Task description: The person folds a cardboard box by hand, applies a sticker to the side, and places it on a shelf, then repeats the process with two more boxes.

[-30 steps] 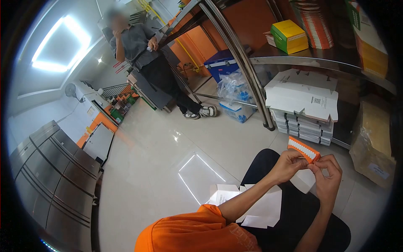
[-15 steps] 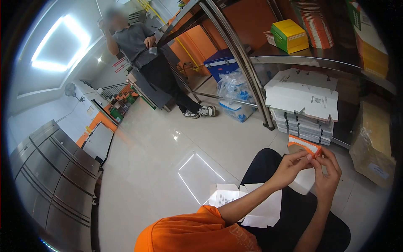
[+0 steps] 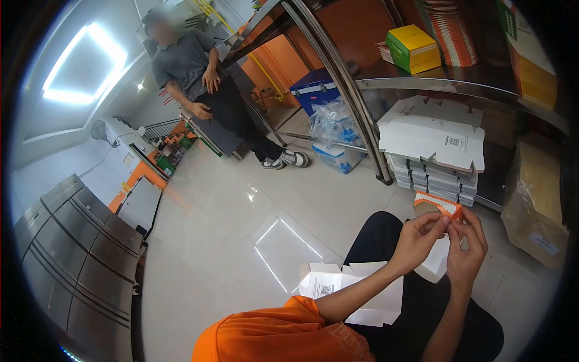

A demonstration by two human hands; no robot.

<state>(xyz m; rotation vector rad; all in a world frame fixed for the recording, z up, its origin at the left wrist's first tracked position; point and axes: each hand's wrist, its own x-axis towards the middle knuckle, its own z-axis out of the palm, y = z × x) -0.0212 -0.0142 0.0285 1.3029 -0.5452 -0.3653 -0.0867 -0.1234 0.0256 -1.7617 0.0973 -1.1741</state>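
Both my hands pinch the edge of an orange and white carton piece in front of my knees. My left hand (image 3: 417, 240) has its fingers closed at the near side of the orange carton (image 3: 439, 204). My right hand (image 3: 468, 246) grips its right end, with thumb and fingers pressed together. A white panel (image 3: 433, 263) shows between and below the hands; whether it joins the carton, I cannot tell. Under my left forearm, a flat white cardboard blank (image 3: 379, 295) with printed text and a code lies across my lap.
Flat white blanks (image 3: 432, 136) are stacked beneath a metal shelf (image 3: 446, 85). A yellow-green box (image 3: 414, 49) sits on that shelf. A wrapped brown package (image 3: 534, 202) stands at right. Another person (image 3: 193, 78) stands beyond, near a blue cooler (image 3: 316, 90). Steel cabinets (image 3: 81, 259) line the left.
The other person's raised arm has come down, and both their hands are now near the waist. My hands keep their hold on the carton with only slight movement.
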